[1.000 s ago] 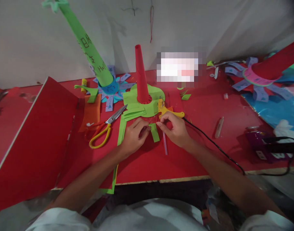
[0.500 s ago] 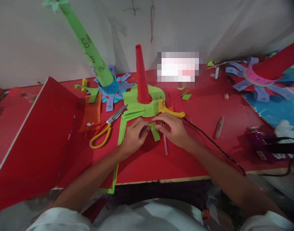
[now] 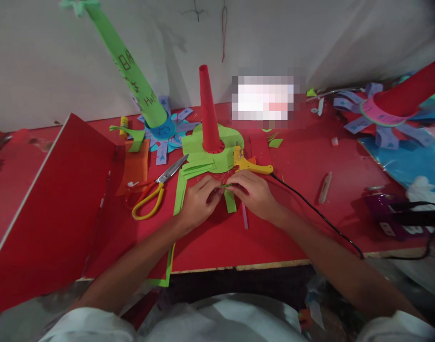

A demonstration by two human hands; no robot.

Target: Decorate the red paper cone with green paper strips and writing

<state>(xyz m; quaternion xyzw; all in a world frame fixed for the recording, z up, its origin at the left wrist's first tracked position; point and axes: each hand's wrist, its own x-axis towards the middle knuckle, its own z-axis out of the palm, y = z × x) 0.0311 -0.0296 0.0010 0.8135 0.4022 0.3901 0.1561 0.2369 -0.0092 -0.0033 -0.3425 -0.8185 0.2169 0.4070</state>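
Between them, my left hand (image 3: 202,198) and my right hand (image 3: 255,194) pinch the upper end of a green paper strip (image 3: 230,202), whose lower part hangs toward me. Both hands are closed, with the fingertips nearly meeting. Just beyond them lies a yellow glue gun (image 3: 253,166) with a black cord. A clear glue stick (image 3: 245,216) lies beside my right hand. Behind my hands a red paper cone (image 3: 209,116) stands upright on a green flower-shaped base (image 3: 231,137). More green strips (image 3: 199,166) lie folded at the base's front left.
Scissors (image 3: 158,190) with yellow and orange handles lie left of my hands, near an orange sheet (image 3: 137,164). A red board (image 3: 60,204) leans at the left. Tall paper models (image 3: 156,111) stand behind. A cutter (image 3: 324,188) and a purple box (image 3: 388,216) are right.
My fingertips have come closer together on the green strip's upper end, which now shows as a thin edge between them. The strip's hanging part has shifted slightly.
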